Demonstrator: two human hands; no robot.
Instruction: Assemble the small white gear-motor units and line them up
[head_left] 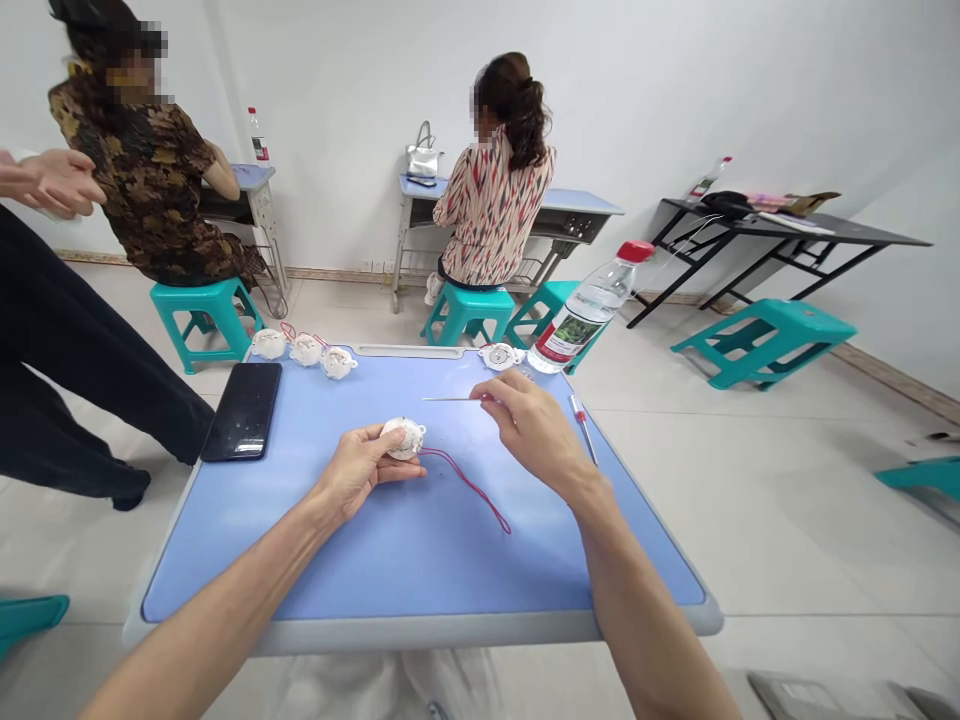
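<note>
Between the thumb and fingers of my left hand (369,468) is a round white part (403,438) with a small loop on its edge. A red cord (469,484) runs from it to the right and lies over the blue desk (360,560). My right hand (525,420) pinches a thin metal needle-like tool (450,400), whose tip points left, above and apart from the white part. One more white round part (498,356) lies beyond my right hand, beside a water bottle.
Three white round parts (305,349) with red cords lie at the back left. A black phone (243,412) is at the left edge, a pen (585,428) at the right, by the bottle (581,318). A person (67,340) stands left; two people sit beyond.
</note>
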